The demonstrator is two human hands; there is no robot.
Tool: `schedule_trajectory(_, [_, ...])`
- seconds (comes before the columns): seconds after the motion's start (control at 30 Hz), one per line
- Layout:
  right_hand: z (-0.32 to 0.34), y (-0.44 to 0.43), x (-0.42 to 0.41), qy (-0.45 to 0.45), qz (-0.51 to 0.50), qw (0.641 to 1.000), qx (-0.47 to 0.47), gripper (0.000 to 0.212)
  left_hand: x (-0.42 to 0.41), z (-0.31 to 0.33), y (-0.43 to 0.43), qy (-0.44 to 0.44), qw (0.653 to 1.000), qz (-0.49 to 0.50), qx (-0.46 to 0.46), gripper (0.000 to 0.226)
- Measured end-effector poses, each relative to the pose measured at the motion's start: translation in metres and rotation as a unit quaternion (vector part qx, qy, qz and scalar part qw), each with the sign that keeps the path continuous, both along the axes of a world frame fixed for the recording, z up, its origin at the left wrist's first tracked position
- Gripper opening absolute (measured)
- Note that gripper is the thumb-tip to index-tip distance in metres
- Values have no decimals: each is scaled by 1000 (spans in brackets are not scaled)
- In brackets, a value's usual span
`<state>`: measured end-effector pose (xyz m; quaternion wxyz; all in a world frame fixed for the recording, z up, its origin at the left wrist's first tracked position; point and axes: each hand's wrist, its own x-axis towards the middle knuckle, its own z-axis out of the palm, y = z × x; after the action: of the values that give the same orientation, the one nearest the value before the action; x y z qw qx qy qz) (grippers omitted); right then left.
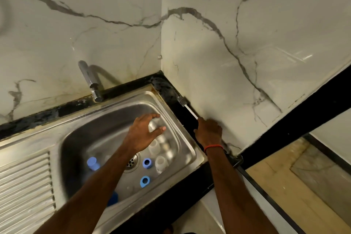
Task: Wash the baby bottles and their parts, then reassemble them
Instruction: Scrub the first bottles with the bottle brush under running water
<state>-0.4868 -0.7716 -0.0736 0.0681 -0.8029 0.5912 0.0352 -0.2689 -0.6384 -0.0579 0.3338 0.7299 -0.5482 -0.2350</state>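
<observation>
Baby bottle parts lie in the steel sink [176, 118]. Two blue screw rings [147, 163] [145, 181] sit near the drain [131, 162], a blue cap [92, 163] lies at the left, and clear bottles [161, 163] stand at the right. My left hand [144, 132] hovers over the bottles with fingers spread and holds nothing. On the black counter strip by the wall, my right hand [209, 131] grips the white handle of a bottle brush [185, 104]; the grey head of the brush points toward the corner.
A chrome tap [91, 81] rises behind the sink at the left. A ribbed draining board [24, 186] lies to the left of the basin. Marble walls meet in a corner just behind. The counter edge drops to the floor [296, 186] on the right.
</observation>
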Motion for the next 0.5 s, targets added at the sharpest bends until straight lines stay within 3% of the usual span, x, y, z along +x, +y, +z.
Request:
schedule_trajectory(0.2, [-7, -5, 5, 47, 22, 997, -50, 35, 7, -4, -9, 0, 1000, 6, 11, 70])
schedule_trajectory(0.5, [-4, -11, 38, -17, 28, 999, 7, 26, 41, -2, -4, -11, 999, 45, 5, 62])
